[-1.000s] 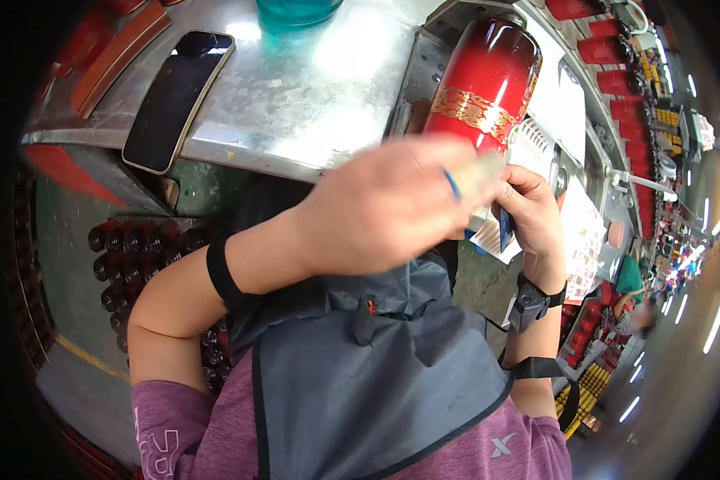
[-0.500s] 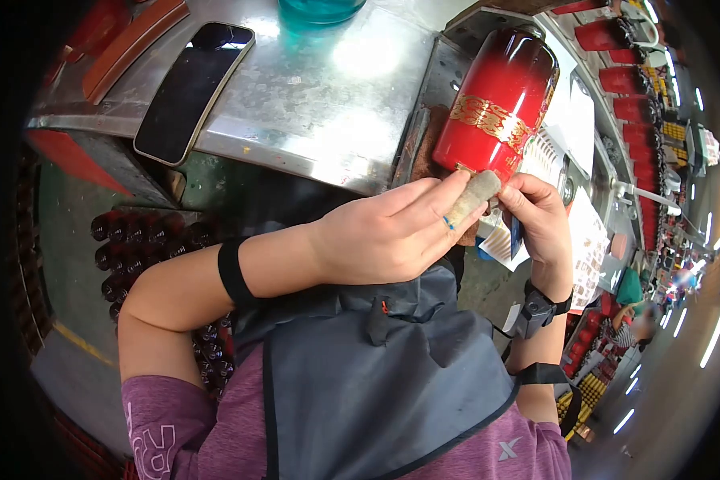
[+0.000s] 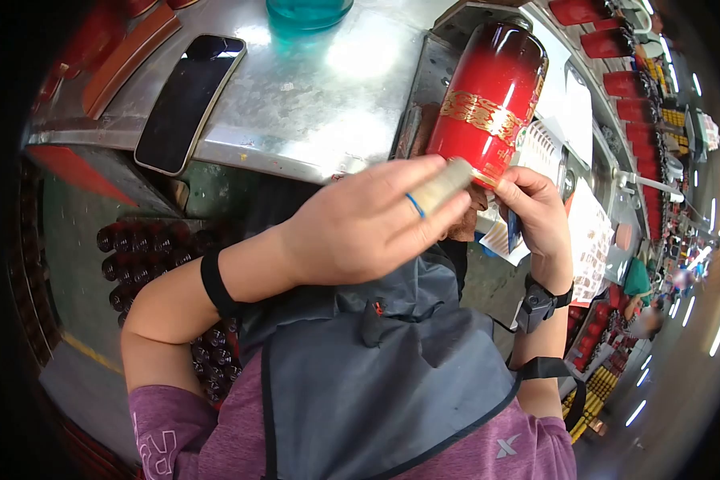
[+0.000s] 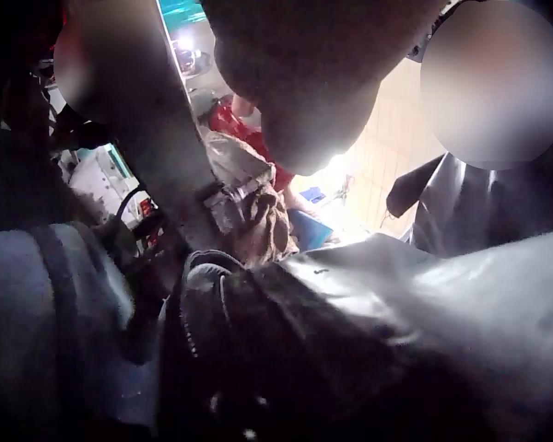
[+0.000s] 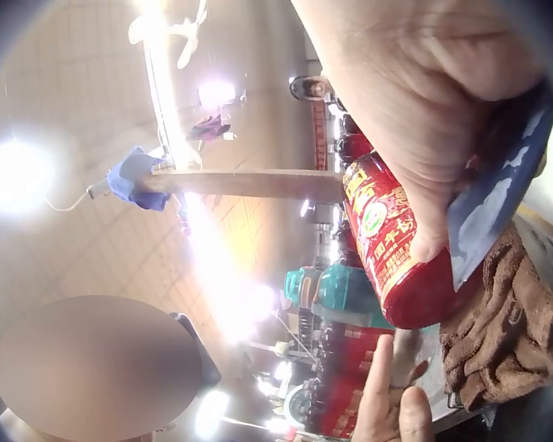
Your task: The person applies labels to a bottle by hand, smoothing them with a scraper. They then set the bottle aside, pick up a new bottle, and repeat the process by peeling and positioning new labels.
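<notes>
A glossy red bottle (image 3: 488, 104), dark at its far end and banded with gold pattern, lies tilted over the bench edge. My right hand (image 3: 536, 208) grips it near its base, thumb on the red side, as the right wrist view also shows. A flat blue piece (image 5: 502, 184) lies against that same hand. Close to the bottle's base is my left hand (image 3: 376, 216), fingers extended, one finger in a beige cover (image 3: 448, 186) with a blue band. In the left wrist view, the left hand (image 4: 304, 83) is a dark shape in front of the bottle.
A phone (image 3: 190, 104) lies on the metal bench (image 3: 312, 120), near a teal container (image 3: 308, 12). Below the bottle hangs a brown cloth (image 5: 502, 331). Printed papers (image 3: 588, 240) are on the right. Rows of dark bottles (image 3: 148, 240) stand below the bench on the left.
My left hand came off the right hand's fingertips, showed its covered finger at the bottle's base, then shifted slightly left. The right hand keeps its grip on the bottle.
</notes>
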Demonstrator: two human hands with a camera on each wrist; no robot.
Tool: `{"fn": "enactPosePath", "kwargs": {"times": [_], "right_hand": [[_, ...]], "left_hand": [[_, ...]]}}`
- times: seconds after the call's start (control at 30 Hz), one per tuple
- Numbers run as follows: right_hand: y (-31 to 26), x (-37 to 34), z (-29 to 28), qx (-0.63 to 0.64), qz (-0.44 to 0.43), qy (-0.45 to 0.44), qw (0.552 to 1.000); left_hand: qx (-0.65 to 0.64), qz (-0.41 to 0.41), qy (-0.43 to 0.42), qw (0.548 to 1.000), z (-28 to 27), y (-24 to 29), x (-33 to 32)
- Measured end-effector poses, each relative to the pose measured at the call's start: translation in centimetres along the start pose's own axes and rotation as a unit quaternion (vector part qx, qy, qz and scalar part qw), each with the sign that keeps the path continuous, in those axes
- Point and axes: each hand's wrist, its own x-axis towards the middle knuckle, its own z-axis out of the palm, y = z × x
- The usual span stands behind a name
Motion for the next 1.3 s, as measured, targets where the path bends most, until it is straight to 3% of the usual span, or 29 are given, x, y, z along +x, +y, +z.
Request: {"fn": "enactPosePath", "kwargs": {"times": [0.07,0.17,0.43,0.57,0.63,1.03,1.1,1.3], "right_hand": [[0.0,0.0,0.1,0.008,-0.002,-0.009,1.0],[-0.5,0.0,0.4,0.023,-0.013,-0.024,0.999],[-0.1,0.3,0.3,0.008,-0.029,-0.028,0.999],[0.5,0.5,0.2,0.006,-0.033,-0.018,0.999],[0.1,0.4,0.3,0.008,-0.027,-0.028,0.999],[0.7,0.6,0.4,0.019,-0.036,-0.031,0.999],[0.7,0.7,0.4,0.026,-0.043,-0.036,0.998],[0.9,0.7,0.3,0.047,-0.049,-0.047,0.997]], "left_hand": [[0.029,0.085,-0.005,0.996,0.8,0.4,0.5],[0.087,0.098,-0.018,0.991,1.4,0.4,1.2],[0.076,0.021,-0.037,0.996,-0.3,0.6,0.7],[0.102,0.048,-0.024,0.993,0.4,0.9,1.5],[0.146,0.111,-0.008,0.983,1.2,0.9,1.9],[0.174,0.091,-0.07,0.978,0.1,1.1,2.1],[0.154,0.045,-0.071,0.985,-0.1,1.6,2.3],[0.168,0.116,-0.049,0.978,1.2,1.6,3.5]]}}
